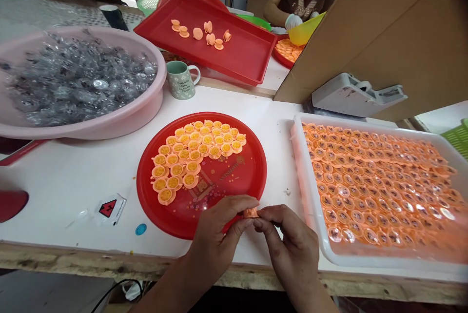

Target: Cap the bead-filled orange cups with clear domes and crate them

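Note:
A small orange toy teacup is pinched between my two hands, over the front right rim of a round red tray. My left hand grips it from the left with thumb and forefinger. From the right, the thumb and fingertips of my right hand close on its edge. Several orange teacups on saucers with yellow centres stand in close rows on the tray's back and left. To the right, a white bin holds many orange cups with shiny clear tops.
A pink basin full of clear plastic pieces stands at left, beside a green mug. Behind are a tilted red tray with several cups, a tape dispenser and cardboard. Two people work across the table.

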Demonstrator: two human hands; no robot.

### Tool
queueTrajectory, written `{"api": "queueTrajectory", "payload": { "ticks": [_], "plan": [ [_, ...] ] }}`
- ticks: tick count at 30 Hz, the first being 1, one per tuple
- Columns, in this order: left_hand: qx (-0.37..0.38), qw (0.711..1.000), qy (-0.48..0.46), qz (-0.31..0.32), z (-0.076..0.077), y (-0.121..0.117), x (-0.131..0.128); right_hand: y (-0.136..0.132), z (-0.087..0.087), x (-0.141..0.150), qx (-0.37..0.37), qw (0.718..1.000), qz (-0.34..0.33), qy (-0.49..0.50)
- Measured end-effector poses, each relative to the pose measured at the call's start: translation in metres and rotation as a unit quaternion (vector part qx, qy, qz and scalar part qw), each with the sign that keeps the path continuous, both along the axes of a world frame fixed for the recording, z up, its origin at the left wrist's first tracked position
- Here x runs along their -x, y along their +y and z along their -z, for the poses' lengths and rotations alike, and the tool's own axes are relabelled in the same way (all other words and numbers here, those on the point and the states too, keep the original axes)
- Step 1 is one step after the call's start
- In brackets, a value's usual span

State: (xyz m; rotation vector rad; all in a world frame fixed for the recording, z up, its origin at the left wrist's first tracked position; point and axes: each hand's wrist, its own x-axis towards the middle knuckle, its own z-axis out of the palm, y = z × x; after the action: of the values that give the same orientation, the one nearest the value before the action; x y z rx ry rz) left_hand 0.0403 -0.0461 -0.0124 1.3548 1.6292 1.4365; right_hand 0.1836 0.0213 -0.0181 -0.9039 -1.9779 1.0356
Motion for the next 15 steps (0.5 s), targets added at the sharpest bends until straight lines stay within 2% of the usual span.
{"api": "queueTrajectory", "payload": {
  "ticks": [4, 9, 12, 15],
  "plan": [
    [0.017, 0.999, -0.023, -0.018, -0.002, 0.001, -0.002, 0.001, 0.001, 0.003, -0.027, 1.0, 0.007, 0.005],
    [0.044, 0.998, -0.022, -0.037, 0.003, 0.001, -0.001, -0.009, 0.012, 0.01, 0.013, 0.999, -0.023, -0.022],
    [0.079, 0.993, -0.031, -0.08, 0.01, 0.002, -0.002, -0.014, 0.016, 0.018, 0.023, 1.0, 0.008, -0.017],
    [0.123, 0.979, -0.096, -0.132, 0.017, 0.009, -0.005, -0.005, 0.015, 0.023, 0.031, 0.999, 0.015, -0.013]
  ]
}}
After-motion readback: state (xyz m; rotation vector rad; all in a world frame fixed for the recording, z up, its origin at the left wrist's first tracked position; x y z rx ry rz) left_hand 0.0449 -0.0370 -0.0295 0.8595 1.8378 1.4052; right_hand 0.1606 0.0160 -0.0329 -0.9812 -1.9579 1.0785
